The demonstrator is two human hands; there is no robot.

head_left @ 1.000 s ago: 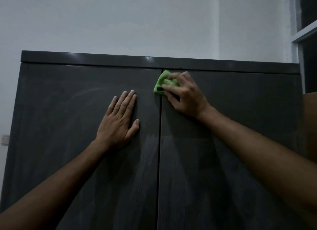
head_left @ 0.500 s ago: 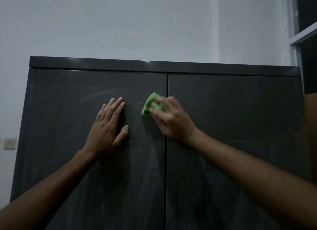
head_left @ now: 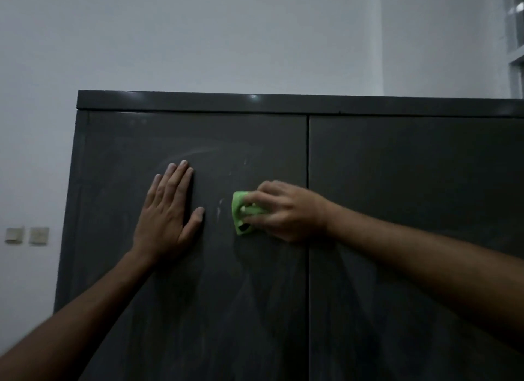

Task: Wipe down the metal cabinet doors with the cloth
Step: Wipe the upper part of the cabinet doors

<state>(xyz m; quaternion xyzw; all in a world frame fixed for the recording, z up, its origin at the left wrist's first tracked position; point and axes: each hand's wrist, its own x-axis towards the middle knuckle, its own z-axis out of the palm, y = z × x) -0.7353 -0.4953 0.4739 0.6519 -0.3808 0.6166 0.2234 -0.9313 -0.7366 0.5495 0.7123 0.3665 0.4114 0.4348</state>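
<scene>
Cabinet doors [head_left: 397,210] face you, and on the left door [head_left: 127,153] your left hand [head_left: 167,219] lies flat with fingers spread, likely bracing the panel against the wiping pressure. Further right, near the centre seam, your right hand [head_left: 286,210] has its grip bunched around the green cloth [head_left: 241,210], pressing it beside pale smears [head_left: 219,207]

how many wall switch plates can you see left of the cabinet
2: one switch plate near the frame's left edge, another right beside it, toward the cabinet. More could be outside the frame.
</scene>
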